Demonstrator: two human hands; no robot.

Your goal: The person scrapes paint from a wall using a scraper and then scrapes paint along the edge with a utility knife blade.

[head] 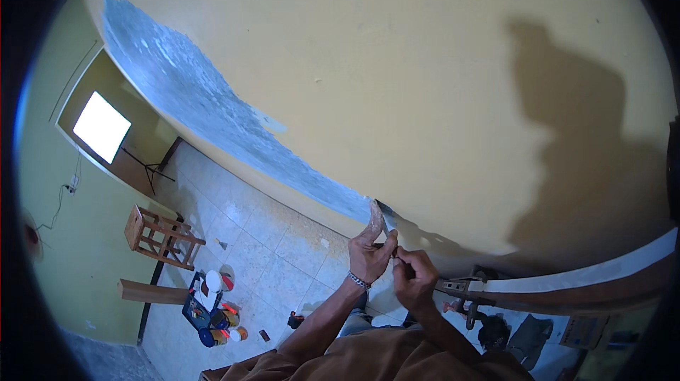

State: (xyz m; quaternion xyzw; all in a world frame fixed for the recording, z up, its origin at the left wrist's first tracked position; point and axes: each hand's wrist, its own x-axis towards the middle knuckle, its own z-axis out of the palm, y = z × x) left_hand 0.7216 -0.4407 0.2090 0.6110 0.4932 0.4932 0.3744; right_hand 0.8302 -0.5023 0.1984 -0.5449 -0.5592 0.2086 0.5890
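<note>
My left hand (pixel 367 258) is at the lower edge of a yellow painted wall (pixel 404 94), one finger stretched towards the surface. Its other fingers close around a thin scraper-like tool (pixel 386 224), whose dark blade end meets the wall. My right hand (pixel 417 277) pinches the tool's near end, just beside the left; the fingers hide most of the handle. From the blade, a long bared grey patch (pixel 212 99) runs up to the left, with ragged paint along its upper edge. A chain bracelet (pixel 359 280) circles my left wrist.
Pale crumbs (pixel 313 237) lie on the tiled floor (pixel 260 251). Left stand a wooden stool (pixel 162 235), a dark tray (pixel 194 312) with tools and tubs, and a bright lamp (pixel 102 127) on a tripod. A door's edge (pixel 574 274) and a cardboard box (pixel 583 331) are at right.
</note>
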